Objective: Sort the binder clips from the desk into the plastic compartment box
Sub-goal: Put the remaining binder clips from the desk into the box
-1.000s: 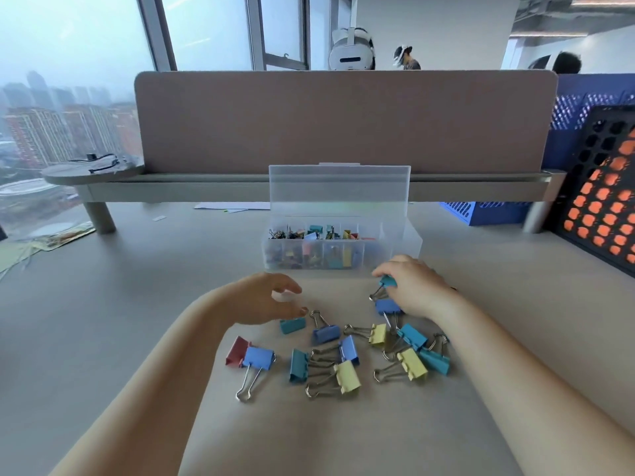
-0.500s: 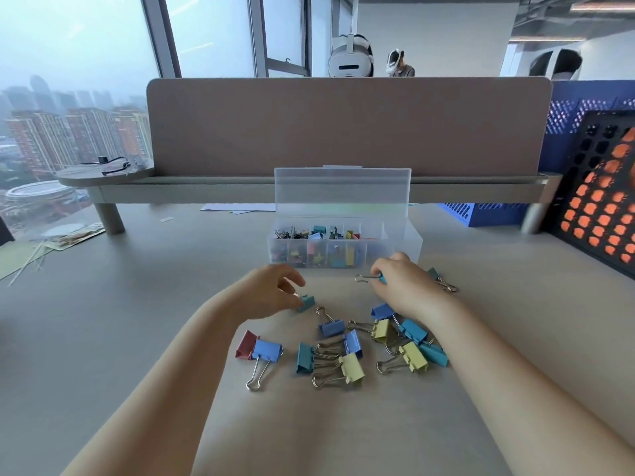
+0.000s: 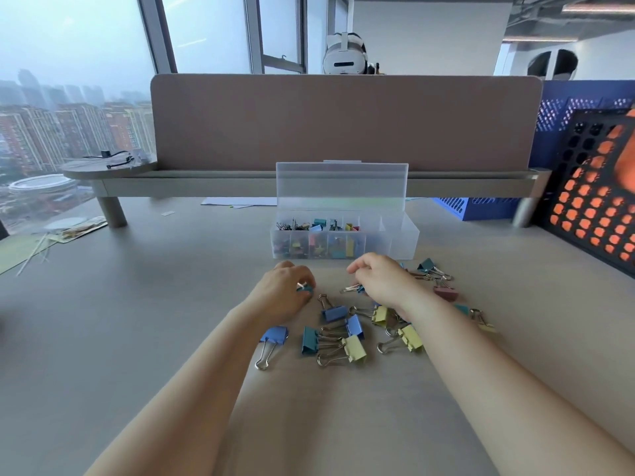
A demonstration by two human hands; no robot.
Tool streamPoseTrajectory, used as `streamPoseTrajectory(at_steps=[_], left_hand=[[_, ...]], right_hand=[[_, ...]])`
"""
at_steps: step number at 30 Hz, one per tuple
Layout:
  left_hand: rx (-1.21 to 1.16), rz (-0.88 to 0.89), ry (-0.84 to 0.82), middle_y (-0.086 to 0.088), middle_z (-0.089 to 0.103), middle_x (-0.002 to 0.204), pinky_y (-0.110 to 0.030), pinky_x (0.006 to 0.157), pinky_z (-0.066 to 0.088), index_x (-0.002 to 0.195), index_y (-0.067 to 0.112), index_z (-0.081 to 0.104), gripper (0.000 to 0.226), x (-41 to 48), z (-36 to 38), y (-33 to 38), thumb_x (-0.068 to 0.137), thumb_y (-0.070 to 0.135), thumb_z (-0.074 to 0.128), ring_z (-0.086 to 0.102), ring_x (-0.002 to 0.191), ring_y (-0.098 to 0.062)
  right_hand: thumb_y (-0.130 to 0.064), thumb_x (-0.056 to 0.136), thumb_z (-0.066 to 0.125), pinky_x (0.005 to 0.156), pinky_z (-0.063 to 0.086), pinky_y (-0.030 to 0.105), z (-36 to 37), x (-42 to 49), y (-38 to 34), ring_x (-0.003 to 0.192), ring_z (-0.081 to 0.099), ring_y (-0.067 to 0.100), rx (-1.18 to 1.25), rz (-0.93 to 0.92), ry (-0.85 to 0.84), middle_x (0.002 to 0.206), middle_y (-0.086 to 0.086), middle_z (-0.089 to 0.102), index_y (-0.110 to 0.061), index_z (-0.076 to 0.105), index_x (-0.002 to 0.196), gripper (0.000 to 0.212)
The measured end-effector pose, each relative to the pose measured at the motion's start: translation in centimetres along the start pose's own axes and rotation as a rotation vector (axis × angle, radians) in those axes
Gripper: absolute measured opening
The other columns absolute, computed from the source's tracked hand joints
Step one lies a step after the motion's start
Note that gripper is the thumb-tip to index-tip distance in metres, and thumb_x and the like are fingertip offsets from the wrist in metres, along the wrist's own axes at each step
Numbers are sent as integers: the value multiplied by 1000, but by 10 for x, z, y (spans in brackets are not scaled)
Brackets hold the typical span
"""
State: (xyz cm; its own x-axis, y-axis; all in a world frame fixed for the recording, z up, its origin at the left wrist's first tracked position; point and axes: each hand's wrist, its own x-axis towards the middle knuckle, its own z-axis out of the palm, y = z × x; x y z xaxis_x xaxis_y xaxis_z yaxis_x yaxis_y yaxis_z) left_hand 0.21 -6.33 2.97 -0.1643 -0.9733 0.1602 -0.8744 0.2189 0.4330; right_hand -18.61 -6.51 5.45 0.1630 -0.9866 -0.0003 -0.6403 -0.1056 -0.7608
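A clear plastic compartment box [image 3: 402, 240] stands open on the desk, lid upright, with small coloured clips in its left compartments. Several binder clips lie in front of it: blue [image 3: 335, 312], teal [image 3: 309, 340], yellow [image 3: 355, 348], pink [image 3: 446, 293]. My left hand [image 3: 281, 295] pinches a small teal clip [image 3: 305, 288] just above the desk. My right hand [image 3: 385, 281] holds a teal clip [image 3: 355, 288] by its body, its wire handles poking out to the left. Both hands are just short of the box's front wall.
A brown desk divider [image 3: 343, 121] on a raised shelf runs behind the box. A black perforated crate [image 3: 598, 197] and a blue basket [image 3: 481, 206] stand at the right. Papers and sticks [image 3: 51, 235] lie at the far left.
Both hands rose off the pile and moved toward the box, each with a teal clip. The red clip by my left forearm is now hidden.
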Motion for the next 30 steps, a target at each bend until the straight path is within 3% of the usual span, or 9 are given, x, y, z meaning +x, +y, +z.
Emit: streamPoseTrajectory(at_steps=[5, 8, 10, 14, 18, 21, 24, 26, 30], left_hand=[[-424, -79, 185, 7, 64, 99, -18, 57, 38, 98, 22, 61, 11, -19, -16, -1, 90, 14, 61, 55, 75, -10], [-775, -173, 210, -1, 68, 101, -19, 67, 45, 96, 19, 61, 11, -38, -37, -6, 91, 10, 61, 58, 80, -12], [-906, -239, 172, -4, 67, 107, -22, 71, 48, 101, 17, 60, 10, -52, -45, -13, 91, 15, 61, 58, 79, -11], [-784, -190, 171, -2, 63, 110, -27, 75, 53, 97, 20, 64, 15, -67, -49, -27, 91, 7, 60, 63, 86, -17], [-232, -132, 107, 2, 52, 111, -23, 78, 41, 94, 27, 61, 29, -67, -48, -29, 90, 2, 46, 54, 92, -16], [-86, -138, -61, 4, 43, 112, -21, 80, 38, 98, 30, 56, 19, -68, -46, -33, 89, 14, 51, 49, 99, -15], [0, -135, -164, 7, 41, 113, -30, 97, 42, 109, 39, 54, 25, -73, -47, -42, 85, 37, 61, 43, 113, -16], [20, -142, -203, 7, 40, 115, -35, 101, 42, 117, 40, 53, 33, -75, -47, -45, 85, 40, 59, 41, 116, -17], [58, -123, -235, 6, 42, 116, -31, 98, 41, 118, 39, 55, 33, -74, -42, -47, 86, 38, 61, 47, 110, -18]], right_hand=[[-24, 99, 50, 69, 44, 27, 7, -11, -1, 70, 52, 11, 158, 7, 13, 86, 0, 64, -14, 62, 100, 16], [-20, 86, 71, 76, 52, 37, 13, -17, -3, 66, 57, 15, 321, -3, -16, 79, 2, 62, -13, 62, 89, 12], [-8, 85, 71, 76, 53, 35, 16, -19, -5, 65, 57, 15, 373, -1, -55, 80, 4, 61, -9, 61, 90, 11], [-2, 91, 58, 74, 51, 31, 26, -19, -14, 72, 54, 13, 256, 34, -61, 86, 2, 56, -5, 60, 104, 14], [-22, 92, 48, 64, 38, 27, 37, -19, -22, 86, 49, 18, -206, -10, 6, 105, 3, 52, -7, 58, 97, 18], [-48, 83, 61, 70, 38, 30, 40, -19, -18, 95, 52, 22, -395, 13, 49, 110, 5, 49, -13, 53, 100, 40], [-66, 70, 65, 61, 36, 30, 41, -16, -10, 92, 55, 24, -530, 33, 88, 103, 3, 54, -18, 49, 87, 54], [-59, 73, 64, 55, 32, 29, 42, -14, -8, 88, 55, 23, -569, 29, 98, 100, 3, 57, -19, 47, 77, 43], [-39, 78, 61, 70, 45, 33, 40, -16, -8, 90, 55, 20, -502, -22, 57, 96, -1, 59, -16, 57, 86, 25]])
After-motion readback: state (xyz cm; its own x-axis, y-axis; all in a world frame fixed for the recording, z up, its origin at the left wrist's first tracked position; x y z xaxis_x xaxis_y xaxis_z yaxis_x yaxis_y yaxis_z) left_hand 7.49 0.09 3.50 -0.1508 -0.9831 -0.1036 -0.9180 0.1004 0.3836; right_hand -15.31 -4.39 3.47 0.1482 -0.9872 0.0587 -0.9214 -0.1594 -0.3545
